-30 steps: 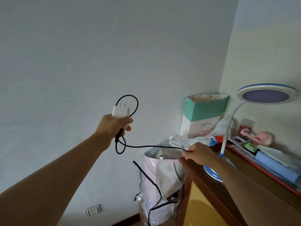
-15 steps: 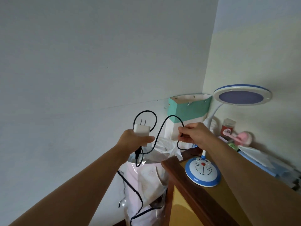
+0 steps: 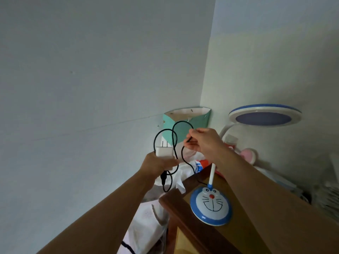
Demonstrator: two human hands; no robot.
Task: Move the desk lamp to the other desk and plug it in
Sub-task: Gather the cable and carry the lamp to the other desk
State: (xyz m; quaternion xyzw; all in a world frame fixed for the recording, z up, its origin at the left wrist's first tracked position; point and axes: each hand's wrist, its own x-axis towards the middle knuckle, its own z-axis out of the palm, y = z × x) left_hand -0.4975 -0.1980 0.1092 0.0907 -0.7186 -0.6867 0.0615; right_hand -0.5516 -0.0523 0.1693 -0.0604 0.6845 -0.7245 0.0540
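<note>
Lamp [image 3: 211, 206] upright at the near left corner of the desk [image 3: 244, 224], its round blue-and-white base (printed with a cartoon cat face) flat on the wood. The white neck rises almost vertically from the back of the base, passes behind the right forearm, then curves right to the disc head [image 3: 264, 117], which lies near horizontal and well above the desk, with its blue face turned downward and toward the camera.

Left hand [image 3: 158, 165]: fingers clenched round the lower half of the white plug [image 3: 164, 152], prongs pointing up. The black cord [image 3: 174, 142] leaves the plug's underside, loops below the hand, and rises in two arcs between the hands.

Right hand [image 3: 203, 143]: thumb and fingertips pinching the cord near the top of the taller arc; the other fingers curled in. From this pinch the cord drops, curves over the desk edge and reaches the rear of the base.

Surroundings: a teal paper bag [image 3: 185, 123] stands in the wall corner behind the loops; white plastic bags [image 3: 146, 222] are heaped left of the desk, below the left forearm. A pink object [image 3: 247, 155] and blurred clutter lie on the desk to the right, behind the right arm.
</note>
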